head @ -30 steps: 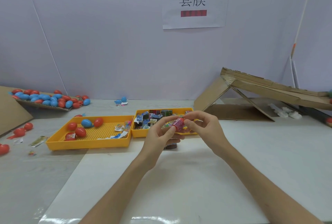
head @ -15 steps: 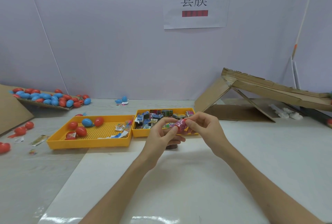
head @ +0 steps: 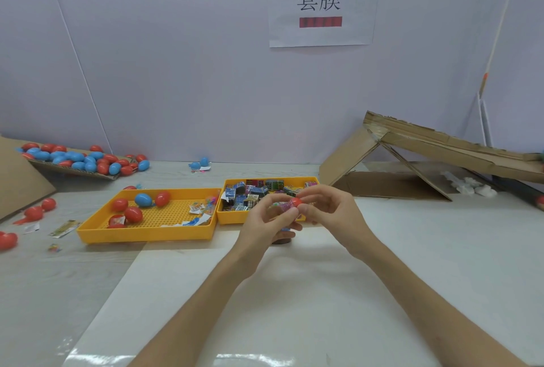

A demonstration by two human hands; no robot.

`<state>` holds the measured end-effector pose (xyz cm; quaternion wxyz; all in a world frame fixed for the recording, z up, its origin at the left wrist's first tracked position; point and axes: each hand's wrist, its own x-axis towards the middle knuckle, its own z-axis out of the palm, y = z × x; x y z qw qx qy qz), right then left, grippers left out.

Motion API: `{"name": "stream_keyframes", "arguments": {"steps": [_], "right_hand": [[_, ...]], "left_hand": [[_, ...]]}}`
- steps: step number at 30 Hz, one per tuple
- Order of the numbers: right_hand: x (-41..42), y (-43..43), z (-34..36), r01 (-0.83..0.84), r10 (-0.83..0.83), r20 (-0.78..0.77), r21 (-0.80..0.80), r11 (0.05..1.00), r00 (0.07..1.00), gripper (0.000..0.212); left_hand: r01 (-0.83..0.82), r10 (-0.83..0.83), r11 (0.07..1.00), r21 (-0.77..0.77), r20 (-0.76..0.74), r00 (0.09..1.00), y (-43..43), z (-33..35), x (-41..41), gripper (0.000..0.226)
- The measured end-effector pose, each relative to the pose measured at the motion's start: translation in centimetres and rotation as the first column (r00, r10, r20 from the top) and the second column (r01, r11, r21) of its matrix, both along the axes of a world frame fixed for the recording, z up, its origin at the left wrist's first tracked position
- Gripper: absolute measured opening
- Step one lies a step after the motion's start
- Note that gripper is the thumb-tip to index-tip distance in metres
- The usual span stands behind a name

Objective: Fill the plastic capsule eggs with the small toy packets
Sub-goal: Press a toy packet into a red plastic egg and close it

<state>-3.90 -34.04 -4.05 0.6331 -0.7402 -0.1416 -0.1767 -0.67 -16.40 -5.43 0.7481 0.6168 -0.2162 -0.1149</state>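
Both hands meet above the table in front of the right yellow tray (head: 229, 219), which holds several small toy packets (head: 250, 193). My left hand (head: 266, 224) pinches a pink toy packet (head: 286, 206). My right hand (head: 329, 210) pinches a red capsule egg half (head: 296, 201) against the packet's end. The left yellow tray (head: 141, 233) holds several red eggs (head: 133, 214), one blue egg (head: 143, 199) and scraps of wrapper.
A pile of red and blue eggs (head: 85, 159) lies on cardboard at the back left, with loose red eggs (head: 36, 210) near the left edge. A folded cardboard ramp (head: 418, 157) stands at the right. A small dark object (head: 281, 240) sits under my hands.
The hands stayed in place. A red egg half now shows at the right end of the pink packet, pressed there by my right fingers.
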Motion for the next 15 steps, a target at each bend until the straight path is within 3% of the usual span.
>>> {"name": "stream_keyframes", "arguments": {"steps": [3, 7, 12, 15], "right_hand": [[-0.11, 0.16, 0.03, 0.032, -0.029, 0.035, -0.08, 0.996, 0.999, 0.014], [-0.25, 0.47, 0.11, 0.024, -0.018, 0.058, -0.112, 0.993, 0.998, 0.034], [-0.13, 0.59, 0.08, 0.054, -0.046, 0.081, -0.107, 0.993, 0.996, 0.038], [0.06, 0.49, -0.09, 0.076, -0.07, 0.084, -0.063, 0.995, 0.994, 0.033]], "left_hand": [[0.026, -0.028, 0.999, -0.041, -0.05, 0.998, 0.21, 0.12, -0.05, 0.039], [0.097, -0.111, 0.991, -0.092, -0.149, 0.983, 0.42, 0.36, -0.04, 0.042], [0.093, -0.108, 0.99, -0.109, -0.149, 0.983, 0.33, 0.44, -0.21, 0.042], [0.062, -0.074, 0.992, -0.109, -0.106, 0.992, 0.31, 0.32, -0.3, 0.032]]}}
